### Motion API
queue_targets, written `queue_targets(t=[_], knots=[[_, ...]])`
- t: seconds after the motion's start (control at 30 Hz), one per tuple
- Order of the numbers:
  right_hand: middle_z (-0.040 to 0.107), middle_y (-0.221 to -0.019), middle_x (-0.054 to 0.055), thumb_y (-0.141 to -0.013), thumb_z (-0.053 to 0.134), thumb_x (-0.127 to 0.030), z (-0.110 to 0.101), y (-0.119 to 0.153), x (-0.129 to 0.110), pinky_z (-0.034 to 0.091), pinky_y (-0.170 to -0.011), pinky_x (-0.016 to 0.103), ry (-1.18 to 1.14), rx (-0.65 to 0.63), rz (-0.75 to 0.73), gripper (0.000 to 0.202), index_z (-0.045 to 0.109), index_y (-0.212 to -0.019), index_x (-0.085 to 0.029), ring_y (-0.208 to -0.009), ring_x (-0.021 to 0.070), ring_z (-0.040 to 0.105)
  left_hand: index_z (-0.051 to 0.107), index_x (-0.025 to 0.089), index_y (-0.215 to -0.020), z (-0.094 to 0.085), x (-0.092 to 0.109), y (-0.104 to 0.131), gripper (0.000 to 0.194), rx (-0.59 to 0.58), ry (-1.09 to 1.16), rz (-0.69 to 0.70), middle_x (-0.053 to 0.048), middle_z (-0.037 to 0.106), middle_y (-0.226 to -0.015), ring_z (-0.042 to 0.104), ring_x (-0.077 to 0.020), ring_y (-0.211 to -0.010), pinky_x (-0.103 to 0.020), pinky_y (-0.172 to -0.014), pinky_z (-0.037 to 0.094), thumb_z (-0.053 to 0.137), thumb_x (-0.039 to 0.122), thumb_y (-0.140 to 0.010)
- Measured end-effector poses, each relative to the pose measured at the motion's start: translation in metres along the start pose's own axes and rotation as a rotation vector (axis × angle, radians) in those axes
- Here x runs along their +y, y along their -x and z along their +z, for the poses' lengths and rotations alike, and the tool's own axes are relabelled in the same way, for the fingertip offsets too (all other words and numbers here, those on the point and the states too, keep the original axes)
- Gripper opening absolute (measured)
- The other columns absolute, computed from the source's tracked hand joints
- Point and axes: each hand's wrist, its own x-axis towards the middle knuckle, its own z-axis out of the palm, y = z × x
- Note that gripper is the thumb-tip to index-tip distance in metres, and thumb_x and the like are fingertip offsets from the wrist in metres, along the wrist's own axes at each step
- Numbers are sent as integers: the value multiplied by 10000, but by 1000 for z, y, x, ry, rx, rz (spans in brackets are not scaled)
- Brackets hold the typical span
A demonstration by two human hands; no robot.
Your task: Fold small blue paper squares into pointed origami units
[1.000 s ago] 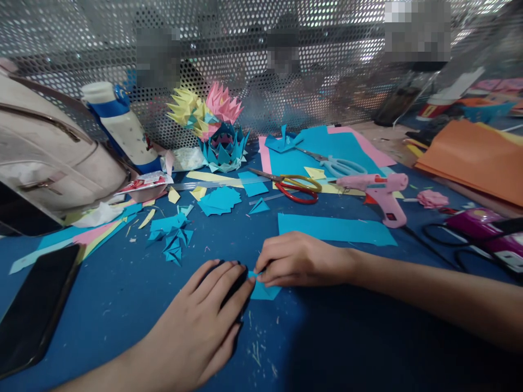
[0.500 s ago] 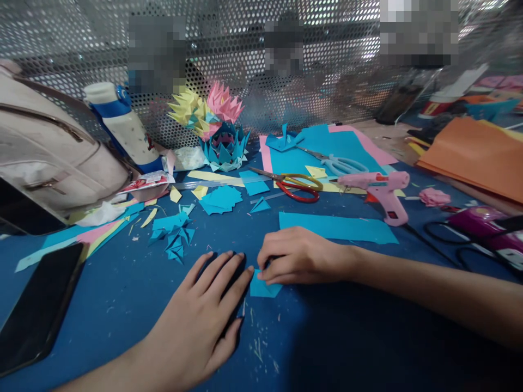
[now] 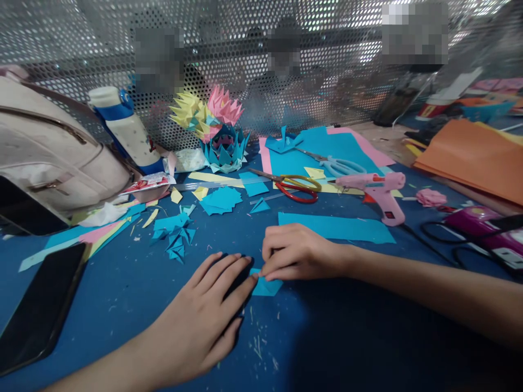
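Note:
A small piece of blue paper (image 3: 267, 287), partly folded, lies on the blue table in front of me. My right hand (image 3: 298, 253) is closed, thumb and forefinger pinching the paper's upper edge. Palm down with fingers spread, my left hand (image 3: 214, 307) rests on the table, its index fingertip touching the paper's left corner. Beyond my right hand lies a blue paper strip (image 3: 335, 227). Folded blue pieces (image 3: 175, 231) are grouped past my left fingers, near a stack of blue paper squares (image 3: 222, 200). The fingers cover part of the held paper.
Red-and-yellow-handled scissors (image 3: 298, 188), light-blue scissors (image 3: 343, 166) and a pink glue gun (image 3: 382, 190) lie farther back. Folded paper flowers (image 3: 223, 144) stand by the perforated metal panel (image 3: 229, 32). At left are a phone (image 3: 43, 305), bottle (image 3: 128, 130) and bag (image 3: 53, 147).
My left index fingertip has shifted slightly right along the paper's edge. My right hand keeps its pinch on the blue paper, with the fingers slightly moved. The camera view has shifted a little.

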Motion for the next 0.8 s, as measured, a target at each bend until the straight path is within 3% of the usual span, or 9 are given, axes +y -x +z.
queue_targets(t=[0.1,0.23,0.37,0.53,0.67,0.73,0.8], knots=[[651,-909,49,-1022,501,-347,1,-1,-2,383,-673,271,103,-13,33,266,720,-1073,-203,-812,145,526,380,187,-1495,1,0,0,577,11,29,0,-141,388,-1519,351,-323,-1414,-586,-1141,359,452,164,-924],[614,-917,39,-1038,437,-396,-5,-6,-10,331,-628,305,301,-184,19,313,687,-1113,-222,-758,168,460,354,167,-1511,4,-2,1,606,14,30,12,-182,398,-1485,353,-343,-1407,-604,-1109,394,457,158,-914],[571,-810,38,-1000,536,-344,-17,-13,-26,292,-618,330,411,-388,60,198,673,-1038,-206,-750,193,447,335,168,-1524,5,-2,2,615,-4,24,5,-185,380,-1498,328,-345,-1422,-604,-1110,394,466,172,-923],[583,-769,42,-950,600,-284,-24,-10,-45,261,-606,359,451,-455,158,117,674,-933,-196,-721,204,443,296,159,-1542,2,-3,1,620,-59,9,25,-129,310,-1582,264,-315,-1463,-566,-1157,350,457,180,-944],[603,-748,37,-976,558,-295,-19,-6,-38,279,-597,337,380,-399,214,206,672,-842,-189,-738,191,492,281,147,-1543,0,-6,-2,615,-91,63,87,-80,292,-1607,289,-280,-1458,-547,-1193,300,448,179,-953],[626,-777,31,-1009,512,-324,-15,-5,-28,307,-605,301,275,-267,279,295,663,-799,-181,-763,167,529,322,167,-1526,0,-7,-2,588,-84,100,86,-80,330,-1590,330,-276,-1440,-558,-1190,298,447,166,-951],[653,-829,14,-999,536,-297,-11,-5,-19,340,-637,261,139,-194,367,217,671,-874,-183,-802,143,572,373,186,-1499,-1,-6,-2,557,-67,123,84,-87,366,-1570,358,-281,-1425,-577,-1184,295,446,151,-948]])
